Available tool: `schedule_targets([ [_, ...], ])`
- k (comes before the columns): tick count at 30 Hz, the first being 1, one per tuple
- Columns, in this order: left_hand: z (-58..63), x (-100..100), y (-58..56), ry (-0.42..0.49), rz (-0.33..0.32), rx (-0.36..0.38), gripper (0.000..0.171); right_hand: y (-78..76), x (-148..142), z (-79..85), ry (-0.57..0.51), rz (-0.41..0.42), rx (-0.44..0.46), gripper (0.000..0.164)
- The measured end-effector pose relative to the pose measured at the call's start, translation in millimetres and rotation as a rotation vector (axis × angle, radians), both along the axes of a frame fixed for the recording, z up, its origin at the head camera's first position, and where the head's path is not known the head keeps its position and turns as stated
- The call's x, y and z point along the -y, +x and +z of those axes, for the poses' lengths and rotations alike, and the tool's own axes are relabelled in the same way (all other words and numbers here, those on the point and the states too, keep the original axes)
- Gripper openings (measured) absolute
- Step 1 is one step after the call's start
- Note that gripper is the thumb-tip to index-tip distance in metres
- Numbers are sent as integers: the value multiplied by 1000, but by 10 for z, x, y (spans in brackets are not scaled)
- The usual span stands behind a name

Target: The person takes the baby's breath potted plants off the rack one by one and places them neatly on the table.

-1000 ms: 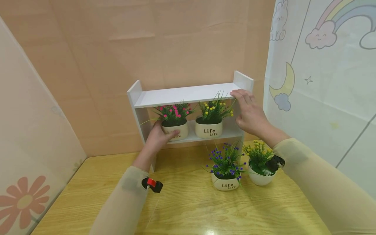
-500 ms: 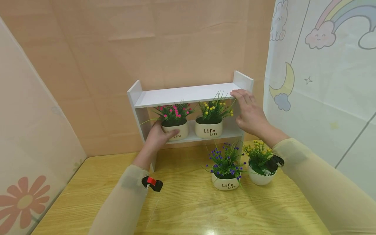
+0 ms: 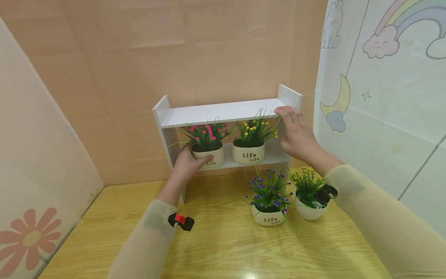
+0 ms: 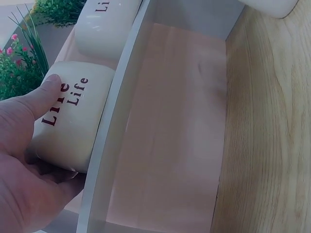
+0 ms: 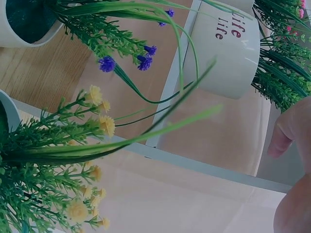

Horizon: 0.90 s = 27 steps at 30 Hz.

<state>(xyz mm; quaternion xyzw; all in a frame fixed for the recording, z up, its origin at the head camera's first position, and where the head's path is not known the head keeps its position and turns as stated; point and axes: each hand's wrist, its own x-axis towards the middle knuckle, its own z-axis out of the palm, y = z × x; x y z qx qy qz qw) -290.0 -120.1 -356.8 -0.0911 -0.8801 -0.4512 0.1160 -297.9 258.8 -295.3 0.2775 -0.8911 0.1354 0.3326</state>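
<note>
My left hand [image 3: 186, 162] holds the cream oval flowerpot with pink flowers [image 3: 216, 152] at the left end of the white shelf's middle board. Its thumb lies across the "Life" lettering on the front, while the other fingers go round the pot's left side, partly hidden. The pot stands on the board, as the left wrist view also shows. My right hand [image 3: 297, 133] grips the white shelf [image 3: 219, 112] at the right front of its top board, fingertips on top and thumb below. Beside the pink one stands a matching flowerpot with yellow flowers [image 3: 248, 155].
On the wooden table [image 3: 216, 240], a cream flowerpot with purple flowers [image 3: 269, 217] stands before the shelf's right side. Right of it is a round white pot with yellow flowers [image 3: 311, 211], under my right forearm. A peach backdrop [image 3: 223, 50] hangs behind the shelf.
</note>
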Motion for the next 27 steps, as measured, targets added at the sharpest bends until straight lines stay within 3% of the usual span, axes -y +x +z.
schedule_targets([
  [11,-56,2,160,52,16,-15,97,2,11,-7,-2,-18,14,99],
  [27,-187,43,403,308,-20,-36,96,-53,8,-39,-9,-23,8,99],
])
